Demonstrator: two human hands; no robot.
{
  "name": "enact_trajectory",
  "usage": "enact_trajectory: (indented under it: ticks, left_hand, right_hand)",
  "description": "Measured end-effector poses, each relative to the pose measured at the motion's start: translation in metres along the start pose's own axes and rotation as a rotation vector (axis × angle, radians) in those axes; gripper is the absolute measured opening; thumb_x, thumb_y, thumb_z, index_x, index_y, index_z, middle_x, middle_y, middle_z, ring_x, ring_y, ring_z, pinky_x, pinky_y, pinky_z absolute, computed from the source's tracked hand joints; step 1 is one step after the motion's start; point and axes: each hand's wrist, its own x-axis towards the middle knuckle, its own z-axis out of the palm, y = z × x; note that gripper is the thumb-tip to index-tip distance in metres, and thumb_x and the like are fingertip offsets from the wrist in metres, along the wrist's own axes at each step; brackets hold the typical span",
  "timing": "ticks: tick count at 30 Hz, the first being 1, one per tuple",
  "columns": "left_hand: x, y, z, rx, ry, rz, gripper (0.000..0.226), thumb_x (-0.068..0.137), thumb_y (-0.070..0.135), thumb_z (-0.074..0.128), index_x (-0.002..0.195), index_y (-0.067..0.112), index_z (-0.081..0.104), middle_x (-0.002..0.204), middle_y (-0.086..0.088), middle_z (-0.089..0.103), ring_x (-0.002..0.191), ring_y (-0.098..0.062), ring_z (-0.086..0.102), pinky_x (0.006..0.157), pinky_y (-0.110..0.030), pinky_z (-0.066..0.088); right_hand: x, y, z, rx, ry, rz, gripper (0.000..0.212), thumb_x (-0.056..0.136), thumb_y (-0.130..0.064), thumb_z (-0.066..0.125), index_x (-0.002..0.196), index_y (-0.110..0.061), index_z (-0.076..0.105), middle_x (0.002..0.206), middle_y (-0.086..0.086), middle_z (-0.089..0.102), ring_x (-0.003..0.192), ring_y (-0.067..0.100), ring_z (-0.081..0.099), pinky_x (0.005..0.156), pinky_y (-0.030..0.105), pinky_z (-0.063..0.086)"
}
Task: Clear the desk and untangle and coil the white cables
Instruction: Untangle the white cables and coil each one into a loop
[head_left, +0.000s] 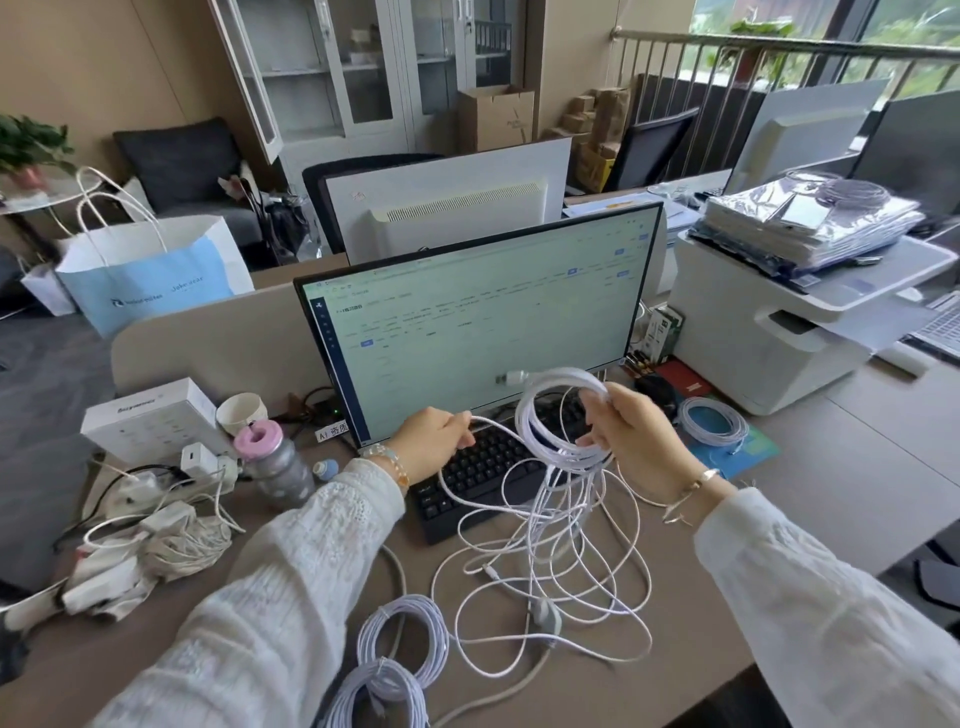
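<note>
Nearest the viewer, two finished coils (402, 636) lie at the front edge of the desk (810, 467), one partly over the other, with a loose tangle (550, 587) of white cable spread just beyond them and spilling toward the keyboard (483, 473). Above that tangle, a person in white sleeves works a half-made coil (563, 415): the right hand (631, 428) is raised over the keyboard, fingers curled round the far side of the loops, which stand nearly upright with a plug end poking out at the top. The left hand (434, 441) sits lower and to the left, pinching a single strand that runs almost level across to the coil, so the free cable feeds in from the left and from below, where several strands hang down into the tangle. The left hand looks the nearer one to the slack and, by this reading, the one to guide the next loop. Farther right, a third coil (714, 423) rests on a blue mat. Behind stand the monitor (467, 322) and a printer (769, 332).
</note>
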Motion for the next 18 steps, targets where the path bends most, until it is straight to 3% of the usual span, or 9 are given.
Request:
enact_trajectory:
  ticks: [2,5,7,10,14,16,18]
  left_hand:
    - [0.002,-0.005,0.005,-0.006,-0.064,-0.049,0.040,0.102,0.031,0.043,0.087,0.008,0.073,0.089,-0.006,0.070,0.082,-0.022,0.066,0.088,-0.029,0.050]
    - [0.003,-0.005,0.015,0.151,-0.073,-0.032,0.026,0.097,0.032,0.052,0.078,0.019,0.065,0.081,-0.004,0.064,0.073,-0.023,0.058,0.077,-0.032,0.049]
    - [-0.003,0.008,0.022,0.111,-0.036,0.057,0.017,0.095,0.034,0.057,0.087,0.021,0.064,0.087,0.001,0.064,0.083,-0.017,0.058,0.087,-0.034,0.048]
    - [-0.026,0.043,0.024,-0.197,-0.164,0.169,0.036,0.088,0.047,0.064,0.111,0.020,0.068,0.109,0.011,0.069,0.105,-0.004,0.062,0.099,-0.024,0.044]
    - [-0.036,0.058,0.040,0.036,-0.361,0.232,0.074,0.068,0.056,0.080,0.132,0.026,0.055,0.122,0.015,0.062,0.116,-0.001,0.055,0.102,-0.022,0.038]
    - [-0.031,0.055,0.047,0.115,-0.331,0.247,0.063,0.072,0.047,0.081,0.127,0.027,0.060,0.117,0.010,0.066,0.110,-0.004,0.059,0.098,-0.021,0.041]
    - [-0.024,0.050,0.047,0.156,-0.250,0.287,0.033,0.080,0.034,0.077,0.110,0.022,0.071,0.101,0.005,0.073,0.094,-0.007,0.065,0.087,-0.019,0.045]
  right_hand:
    - [0.002,-0.003,-0.003,0.209,0.082,0.061,0.033,0.101,-0.022,0.042,0.071,-0.011,0.045,0.056,-0.004,0.042,0.046,0.002,0.049,0.075,0.051,0.057]
    - [0.002,-0.016,-0.005,0.396,0.169,0.099,0.035,0.102,-0.020,0.042,0.068,-0.011,0.042,0.053,-0.005,0.036,0.043,0.003,0.039,0.069,0.035,0.057]
    - [0.004,-0.023,-0.004,0.456,0.187,0.093,0.036,0.102,-0.019,0.041,0.067,-0.012,0.038,0.054,-0.004,0.031,0.043,0.004,0.033,0.064,0.028,0.057]
    - [0.009,-0.026,-0.002,0.503,0.201,0.089,0.035,0.102,-0.017,0.041,0.067,-0.013,0.036,0.054,-0.004,0.029,0.043,0.003,0.031,0.065,0.031,0.058]
    - [0.013,-0.027,0.001,0.571,0.244,0.096,0.036,0.102,-0.017,0.042,0.066,-0.013,0.038,0.055,-0.002,0.030,0.043,0.004,0.032,0.055,0.023,0.052]
    - [0.013,-0.028,-0.001,0.611,0.232,0.107,0.036,0.102,-0.017,0.041,0.067,-0.013,0.037,0.053,-0.005,0.030,0.045,0.007,0.031,0.063,0.032,0.058]
    - [0.014,-0.027,-0.006,0.634,0.225,0.111,0.035,0.103,-0.017,0.040,0.068,-0.013,0.036,0.054,-0.005,0.029,0.046,0.007,0.030,0.068,0.036,0.060]
